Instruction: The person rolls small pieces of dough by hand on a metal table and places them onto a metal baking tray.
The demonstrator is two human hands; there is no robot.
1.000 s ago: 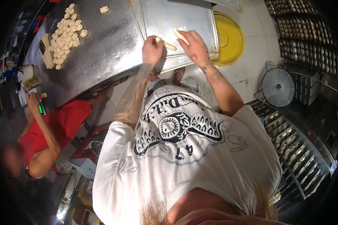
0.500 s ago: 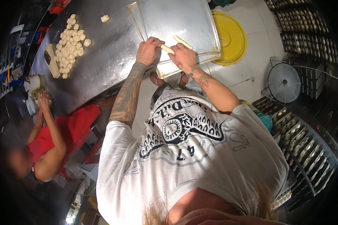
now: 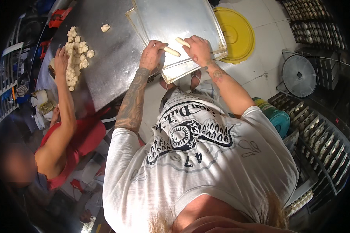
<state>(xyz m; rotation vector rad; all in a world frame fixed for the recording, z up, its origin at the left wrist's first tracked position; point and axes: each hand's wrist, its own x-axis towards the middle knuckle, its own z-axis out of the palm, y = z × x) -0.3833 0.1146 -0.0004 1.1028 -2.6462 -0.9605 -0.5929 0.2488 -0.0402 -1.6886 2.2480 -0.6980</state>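
On the metal baking trays [image 3: 182,21], my left hand [image 3: 153,53] closes its fingers on the left end of a pale dough stick [image 3: 172,51]. My right hand [image 3: 197,49] is on a second dough stick [image 3: 181,41], just up and to the right of the first, fingers curled over its right end. The trays are stacked askew at the front right corner of the steel table [image 3: 109,62]. Left of them lie a single dough piece [image 3: 105,27] and a pile of dough pieces [image 3: 74,58].
A co-worker in red [image 3: 68,143] stands at left, one hand [image 3: 61,60] at the pile's edge. A yellow lid [image 3: 241,35] lies right of the trays. Racks of trays [image 3: 315,145], a fan [image 3: 299,76] and a teal container [image 3: 272,120] are at right.
My right hand has shifted up from the first stick to the second. The co-worker's hand has moved up to the dough pile. The view has shifted slightly.
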